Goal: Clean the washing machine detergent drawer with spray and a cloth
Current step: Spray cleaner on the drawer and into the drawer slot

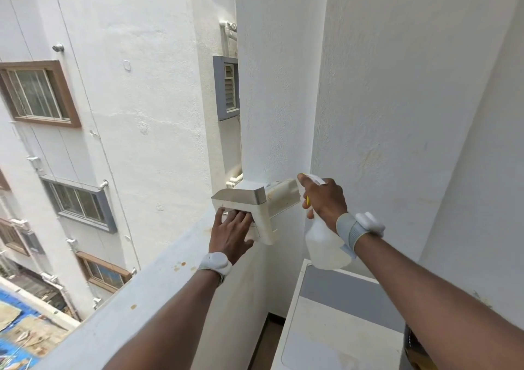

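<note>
The white detergent drawer (256,199), with a silver front panel, is out of the machine and rests on the balcony parapet (158,290). My left hand (231,232) holds it at its front handle recess, fingers tucked in under the panel. My right hand (323,199) grips a translucent white spray bottle (324,246) by its neck, the nozzle beside the drawer's back end. No cloth is in view.
The top of the white and grey washing machine (343,310) lies below the bottle at the lower right. White walls (397,86) close in at the right and behind. Beyond the parapet is an open drop to neighbouring buildings.
</note>
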`<state>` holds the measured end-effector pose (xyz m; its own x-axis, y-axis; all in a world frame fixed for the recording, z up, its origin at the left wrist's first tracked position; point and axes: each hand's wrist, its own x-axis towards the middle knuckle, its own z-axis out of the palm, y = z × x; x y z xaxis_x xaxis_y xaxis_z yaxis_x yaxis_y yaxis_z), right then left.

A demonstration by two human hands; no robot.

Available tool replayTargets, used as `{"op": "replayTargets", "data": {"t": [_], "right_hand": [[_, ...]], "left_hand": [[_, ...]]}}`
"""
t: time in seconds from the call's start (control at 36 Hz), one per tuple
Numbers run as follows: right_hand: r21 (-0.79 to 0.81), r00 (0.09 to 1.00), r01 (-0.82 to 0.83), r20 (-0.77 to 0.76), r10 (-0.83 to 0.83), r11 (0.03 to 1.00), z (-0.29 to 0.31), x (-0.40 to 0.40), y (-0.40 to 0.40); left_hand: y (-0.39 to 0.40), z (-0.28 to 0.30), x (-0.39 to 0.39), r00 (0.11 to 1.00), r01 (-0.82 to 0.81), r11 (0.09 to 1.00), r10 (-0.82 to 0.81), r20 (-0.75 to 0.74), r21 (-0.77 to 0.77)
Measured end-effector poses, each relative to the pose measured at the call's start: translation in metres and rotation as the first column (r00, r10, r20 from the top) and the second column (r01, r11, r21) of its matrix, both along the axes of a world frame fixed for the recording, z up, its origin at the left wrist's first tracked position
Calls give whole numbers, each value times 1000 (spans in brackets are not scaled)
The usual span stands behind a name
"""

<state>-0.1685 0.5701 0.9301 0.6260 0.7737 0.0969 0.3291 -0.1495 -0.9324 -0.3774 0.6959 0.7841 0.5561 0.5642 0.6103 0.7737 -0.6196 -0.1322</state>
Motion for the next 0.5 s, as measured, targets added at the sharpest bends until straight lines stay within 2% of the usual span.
{"op": "replayTargets", "data": {"t": [0.06,0.14,0.19,0.25,0.31,0.36,0.44,0.5], "right_hand": [[-5,1000,-11,17,11,1000,1,6,-3],[74,998,28,-52,-25,997,-4,8,-4],[59,998,0,-64,4,998,-7,7,-7],[19,997,-60,-50,61,998,-9,3,-11],[2,994,-110,-6,110,994,-11,-2,-15],[55,995,-99,-7,99,994,-14,-6,-15],[140,996,-74,-45,81,987,-22,-10,-16],[119,994,-113,5,114,986,-21,-11,-16]], "left_hand": [[0,0,0,1000,-4,1000,4,22,4],[-1,1,1,997,-21,999,23,68,-34],[-1,5,7,991,-24,998,32,127,-66],[0,9,10,975,-1,989,34,219,-145],[-5,16,15,928,61,953,55,369,-298],[-9,30,21,826,159,892,114,552,-423],[-19,38,28,553,394,766,244,797,-508],[-15,42,30,367,559,645,371,853,-521]]}}
